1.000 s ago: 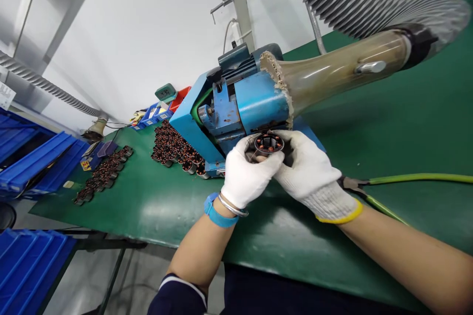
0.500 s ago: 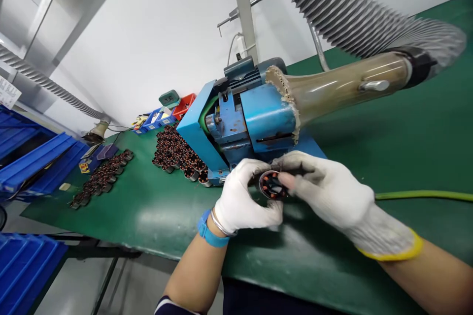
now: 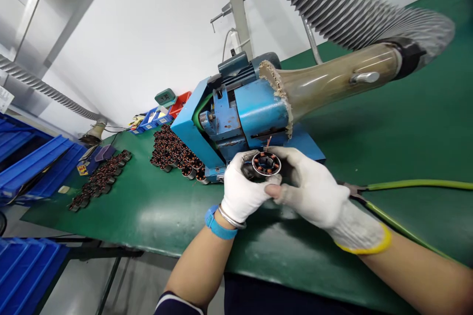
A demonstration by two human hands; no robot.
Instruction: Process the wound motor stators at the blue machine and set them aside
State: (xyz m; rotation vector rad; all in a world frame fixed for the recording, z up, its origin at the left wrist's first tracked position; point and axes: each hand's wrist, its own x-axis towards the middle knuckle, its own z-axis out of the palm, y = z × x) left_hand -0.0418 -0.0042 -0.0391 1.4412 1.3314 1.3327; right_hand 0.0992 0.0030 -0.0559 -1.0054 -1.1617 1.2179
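Observation:
A motor stator, a metal ring with copper windings inside, is held between my two gloved hands in front of the blue machine. My left hand wraps round its left side and underside. My right hand closes on its right side, fingers at the back and the bare thumb tip near the front below the rim. Copper wire ends stick up behind the ring. The stator's open end tilts up towards me. The gloves hide its lower body.
A blue belt machine with a suction duct stands just behind my hands. Many stators are grouped left of it, with another row farther left. Green-handled pliers lie right of my right wrist.
The stator has turned so its open end faces more upward, and both hands have shifted round it. My right hand has moved left, uncovering the pliers' head. The view has shifted slightly.

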